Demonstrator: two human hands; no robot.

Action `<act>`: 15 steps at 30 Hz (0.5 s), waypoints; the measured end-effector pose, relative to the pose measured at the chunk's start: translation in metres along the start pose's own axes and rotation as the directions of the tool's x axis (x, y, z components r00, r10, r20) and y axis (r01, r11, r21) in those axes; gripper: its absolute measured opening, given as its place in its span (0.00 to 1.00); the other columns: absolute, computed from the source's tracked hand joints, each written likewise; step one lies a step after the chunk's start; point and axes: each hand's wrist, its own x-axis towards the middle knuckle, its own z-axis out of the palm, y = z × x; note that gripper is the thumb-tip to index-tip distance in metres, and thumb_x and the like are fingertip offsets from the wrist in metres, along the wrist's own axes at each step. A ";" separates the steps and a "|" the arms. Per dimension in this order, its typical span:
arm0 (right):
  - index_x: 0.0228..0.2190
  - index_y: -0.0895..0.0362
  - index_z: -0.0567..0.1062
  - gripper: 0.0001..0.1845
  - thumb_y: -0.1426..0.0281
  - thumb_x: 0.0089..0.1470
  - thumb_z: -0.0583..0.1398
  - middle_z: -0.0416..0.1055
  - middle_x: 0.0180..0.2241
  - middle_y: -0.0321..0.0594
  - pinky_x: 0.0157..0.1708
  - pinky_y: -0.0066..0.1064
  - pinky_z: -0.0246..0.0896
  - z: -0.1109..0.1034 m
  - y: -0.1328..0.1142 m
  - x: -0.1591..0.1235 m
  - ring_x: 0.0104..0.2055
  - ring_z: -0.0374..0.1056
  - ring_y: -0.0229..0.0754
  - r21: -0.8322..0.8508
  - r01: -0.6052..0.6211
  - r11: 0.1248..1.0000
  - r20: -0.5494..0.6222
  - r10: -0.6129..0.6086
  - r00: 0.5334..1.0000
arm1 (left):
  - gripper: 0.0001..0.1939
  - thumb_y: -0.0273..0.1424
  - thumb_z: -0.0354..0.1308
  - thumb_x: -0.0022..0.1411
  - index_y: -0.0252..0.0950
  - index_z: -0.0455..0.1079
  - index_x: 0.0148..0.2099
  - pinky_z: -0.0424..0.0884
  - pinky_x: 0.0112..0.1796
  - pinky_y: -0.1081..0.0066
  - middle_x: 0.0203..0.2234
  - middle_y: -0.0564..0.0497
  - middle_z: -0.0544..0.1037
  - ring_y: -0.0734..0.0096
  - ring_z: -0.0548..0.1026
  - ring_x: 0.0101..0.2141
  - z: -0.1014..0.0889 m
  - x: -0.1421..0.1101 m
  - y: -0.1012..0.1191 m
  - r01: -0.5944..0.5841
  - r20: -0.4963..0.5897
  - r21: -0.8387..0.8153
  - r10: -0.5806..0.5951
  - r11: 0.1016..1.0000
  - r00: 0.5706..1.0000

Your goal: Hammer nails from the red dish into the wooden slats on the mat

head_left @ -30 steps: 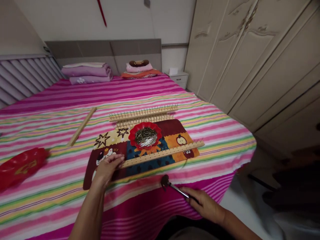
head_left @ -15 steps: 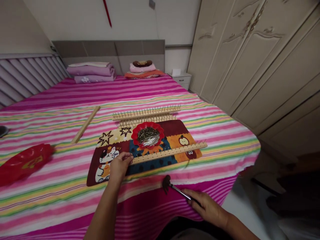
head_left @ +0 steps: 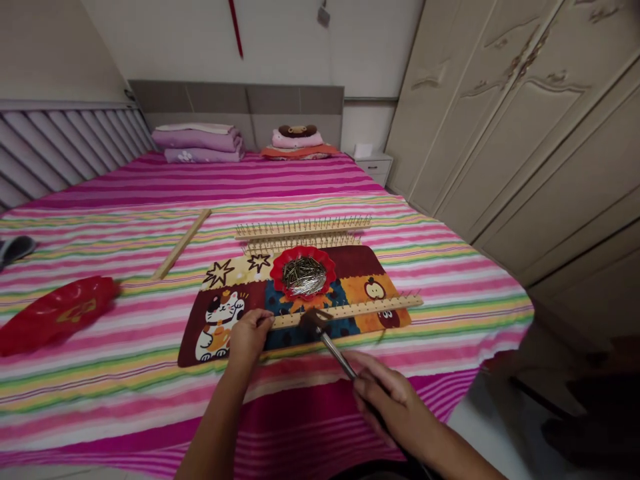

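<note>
My right hand (head_left: 387,397) is closed round the handle of a claw hammer (head_left: 337,352). Its dark head is above the middle of a long wooden strip (head_left: 360,309); whether they touch I cannot tell. A row of small holes or dots runs along the strip, and a few nails stand at its right end. At the strip's left end, my left hand (head_left: 253,333) has thumb and fingers pinched on the wood; a nail between them would be hidden. Just behind the strip sits a red scalloped bowl (head_left: 275,272) full of nails (head_left: 304,275).
Under the strip lies a patterned mat (head_left: 193,333) with a cat picture. Farther back are two wooden strips (head_left: 300,231) bristling with upright nails. On the left, a bare wooden stick (head_left: 183,244) and a red plastic tray (head_left: 60,313) rest on the striped bedspread (head_left: 125,400).
My right hand has brought the hammer up and leftward from the bed's near edge to over the strip. My left hand stays at the strip's left end. The view has shifted slightly.
</note>
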 end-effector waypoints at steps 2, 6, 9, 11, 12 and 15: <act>0.53 0.54 0.66 0.23 0.63 0.57 0.53 0.62 0.19 0.27 0.11 0.20 0.45 0.013 -0.028 0.017 0.13 0.54 0.29 -0.023 0.074 0.997 -0.021 -0.075 0.997 | 0.08 0.36 0.54 0.49 0.40 0.72 0.27 0.65 0.34 0.70 0.27 0.53 0.78 0.68 0.73 0.29 0.001 0.000 -0.001 -0.014 -0.002 0.005 0.014 1.000 1.000; 0.51 0.53 0.69 0.21 0.69 0.56 0.52 0.61 0.17 0.26 0.14 0.20 0.50 0.033 -0.056 0.051 0.15 0.54 0.29 -0.133 0.107 0.985 0.015 -0.106 0.994 | 0.07 0.35 0.54 0.50 0.40 0.72 0.27 0.65 0.34 0.70 0.26 0.53 0.77 0.68 0.73 0.29 0.003 -0.002 -0.001 -0.032 -0.016 0.033 0.033 0.999 0.999; 0.52 0.52 0.68 0.22 0.71 0.56 0.52 0.61 0.18 0.26 0.13 0.20 0.50 0.042 -0.055 0.068 0.14 0.53 0.29 -0.170 0.064 0.983 0.010 -0.063 0.998 | 0.08 0.33 0.53 0.51 0.40 0.73 0.29 0.65 0.34 0.71 0.27 0.52 0.78 0.68 0.74 0.31 0.005 -0.002 -0.002 -0.042 -0.026 0.052 0.043 0.998 0.999; 0.52 0.52 0.69 0.22 0.72 0.56 0.51 0.60 0.18 0.26 0.11 0.20 0.48 0.045 -0.052 0.073 0.13 0.52 0.29 -0.191 0.016 0.981 0.026 -0.011 1.000 | 0.08 0.34 0.53 0.51 0.39 0.73 0.28 0.64 0.34 0.71 0.27 0.52 0.77 0.68 0.73 0.30 0.006 -0.002 -0.002 -0.042 -0.031 0.080 0.045 0.996 0.999; 0.52 0.52 0.69 0.22 0.73 0.56 0.51 0.60 0.17 0.26 0.11 0.20 0.47 0.045 -0.051 0.074 0.13 0.51 0.29 -0.200 0.004 0.980 0.029 0.001 1.000 | 0.08 0.34 0.54 0.51 0.39 0.73 0.27 0.64 0.34 0.71 0.26 0.52 0.77 0.68 0.73 0.30 0.006 -0.002 -0.003 -0.041 -0.030 0.089 0.044 0.995 0.999; 0.53 0.52 0.67 0.22 0.71 0.57 0.51 0.60 0.18 0.26 0.13 0.20 0.49 0.039 -0.049 0.066 0.14 0.52 0.29 -0.187 0.073 0.980 0.027 -0.069 0.997 | 0.08 0.33 0.53 0.52 0.40 0.73 0.28 0.65 0.34 0.71 0.27 0.52 0.78 0.68 0.74 0.31 0.006 -0.002 -0.001 -0.050 -0.021 0.076 0.051 0.996 0.998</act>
